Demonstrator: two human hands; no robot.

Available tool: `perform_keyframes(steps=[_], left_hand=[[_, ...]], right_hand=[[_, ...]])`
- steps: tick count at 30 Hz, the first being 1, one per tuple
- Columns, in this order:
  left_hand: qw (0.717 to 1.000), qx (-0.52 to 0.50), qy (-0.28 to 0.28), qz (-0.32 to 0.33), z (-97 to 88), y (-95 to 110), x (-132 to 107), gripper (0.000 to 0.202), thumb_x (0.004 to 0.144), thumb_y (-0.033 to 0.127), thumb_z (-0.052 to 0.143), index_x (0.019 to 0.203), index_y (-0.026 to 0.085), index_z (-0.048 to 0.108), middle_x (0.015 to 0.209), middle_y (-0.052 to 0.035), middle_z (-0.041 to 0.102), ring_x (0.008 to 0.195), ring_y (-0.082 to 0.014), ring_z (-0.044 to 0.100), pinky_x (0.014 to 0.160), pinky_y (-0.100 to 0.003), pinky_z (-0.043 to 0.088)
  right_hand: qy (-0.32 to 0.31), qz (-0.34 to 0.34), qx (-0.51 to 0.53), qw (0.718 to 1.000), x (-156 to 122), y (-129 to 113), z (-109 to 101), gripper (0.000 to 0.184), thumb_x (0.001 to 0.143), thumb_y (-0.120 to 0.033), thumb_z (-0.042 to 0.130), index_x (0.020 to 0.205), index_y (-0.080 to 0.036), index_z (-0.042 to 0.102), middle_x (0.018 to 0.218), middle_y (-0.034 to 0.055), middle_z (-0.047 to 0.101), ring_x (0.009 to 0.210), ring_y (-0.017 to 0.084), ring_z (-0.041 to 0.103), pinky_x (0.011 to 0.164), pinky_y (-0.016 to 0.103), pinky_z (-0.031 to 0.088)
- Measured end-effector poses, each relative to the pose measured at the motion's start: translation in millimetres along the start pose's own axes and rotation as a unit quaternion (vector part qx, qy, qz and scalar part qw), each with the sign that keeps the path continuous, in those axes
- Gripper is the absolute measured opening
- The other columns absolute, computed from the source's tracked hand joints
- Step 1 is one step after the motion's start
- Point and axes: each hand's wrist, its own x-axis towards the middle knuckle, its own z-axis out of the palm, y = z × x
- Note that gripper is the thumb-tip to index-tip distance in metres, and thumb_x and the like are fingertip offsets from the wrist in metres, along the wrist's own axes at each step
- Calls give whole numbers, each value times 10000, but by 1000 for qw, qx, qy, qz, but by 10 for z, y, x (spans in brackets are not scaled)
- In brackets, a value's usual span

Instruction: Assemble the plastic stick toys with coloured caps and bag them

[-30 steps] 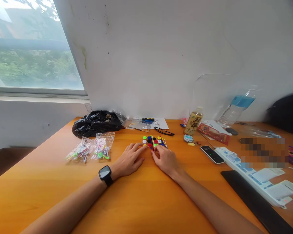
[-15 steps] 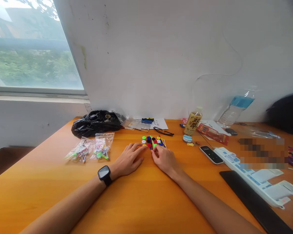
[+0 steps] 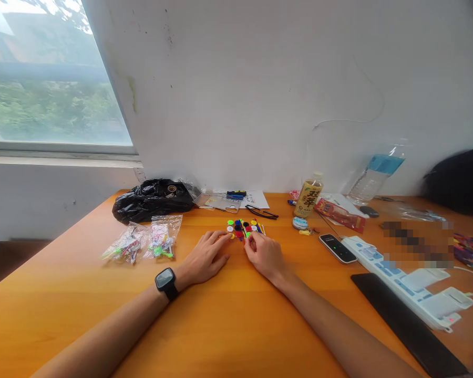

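Observation:
My left hand [image 3: 207, 257] lies palm down on the table, fingers stretched out. Its index fingertip reaches a yellow disc [image 3: 232, 237] at the near left corner of a group of small coloured discs, including a green disc [image 3: 230, 222] and a white disc [image 3: 230, 229]. Right of it, my right hand [image 3: 265, 255] is closed in a pinch at the near edge of the group. A thin yellow stick [image 3: 243, 229] runs up from these fingertips across the discs; its lower end is hidden. More thin sticks [image 3: 261, 227] lie along the group's right side.
Two clear bags of small parts [image 3: 126, 244] lie at left, before a black plastic bag [image 3: 153, 202]. Glasses [image 3: 261, 212] and a screwdriver [image 3: 236, 194] are behind the discs. Rightward stand a drink bottle [image 3: 309, 197], a black-faced device [image 3: 338, 248] and a power strip [image 3: 394, 278].
The view has shifted slightly, so everything sits a little further left. Both hands keep nearly the same place and pose beside the discs.

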Motion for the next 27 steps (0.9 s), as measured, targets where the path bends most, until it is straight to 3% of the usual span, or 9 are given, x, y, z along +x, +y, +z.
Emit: perform_keyframes(steps=[4,6,9,10,12,14,16,21,27], left_hand=[[1000,-14,23,-10,-25,14,-6,723,996,260,595,1644,266,276,1528,-135,504,1362,-316,493,1165,-525,449],[998,-18,62,-20,-69,51,-8,752,996,292,616,1650,248,248,1561,-144,469,1409,-315,456,1186,-518,428],[991,-17,128,-21,-146,115,-12,556,980,334,655,1501,239,484,1501,-140,523,1385,-315,476,1170,-511,425],[992,-24,126,-9,-162,131,-12,450,970,341,668,1398,236,575,1424,-132,584,1320,-305,528,1134,-495,450],[996,-51,67,34,-163,146,-9,278,946,347,694,1197,228,682,1208,-106,688,1125,-266,627,1018,-436,512],[994,-78,-7,70,-124,141,-4,165,945,328,687,1065,222,727,1028,-77,721,963,-224,659,899,-372,539],[992,-90,-39,78,-69,126,0,133,971,289,644,991,217,754,960,-67,724,908,-202,663,844,-334,536],[992,-97,-44,68,-6,97,-9,206,1013,282,591,974,210,780,940,-70,719,875,-182,671,809,-304,537],[993,-90,-44,63,-22,99,-20,212,1016,304,594,966,213,778,924,-71,716,868,-187,678,800,-310,544]], right_hand=[[35,-27,125,991,10,42,-75,200,997,-332,552,874,-202,642,769,30,680,664,159,581,665,274,378],[-33,-49,223,973,2,73,-97,213,984,-364,573,863,-201,637,728,10,636,641,146,547,640,260,390],[-195,-54,336,920,-34,121,-90,224,934,-375,631,806,-192,620,681,-15,573,603,125,492,573,240,367],[-236,-51,352,904,-47,135,-84,221,916,-366,647,787,-189,612,671,-21,557,598,121,480,561,236,359],[-281,-49,351,892,-66,156,-81,210,887,-341,669,761,-185,606,658,-28,541,596,116,466,551,232,345],[-279,-58,314,906,-59,163,-104,197,877,-330,678,757,-185,619,653,-30,545,599,115,465,550,232,333],[-235,-67,261,934,-12,152,-153,190,897,-338,665,781,-188,649,650,-28,556,603,119,471,557,238,321],[-135,-53,120,982,275,50,-273,133,940,-296,612,918,-212,712,667,-19,615,618,136,518,588,258,299],[-145,-8,-33,989,713,-81,-186,145,938,-334,648,964,-214,725,869,36,745,755,171,645,592,278,297]])
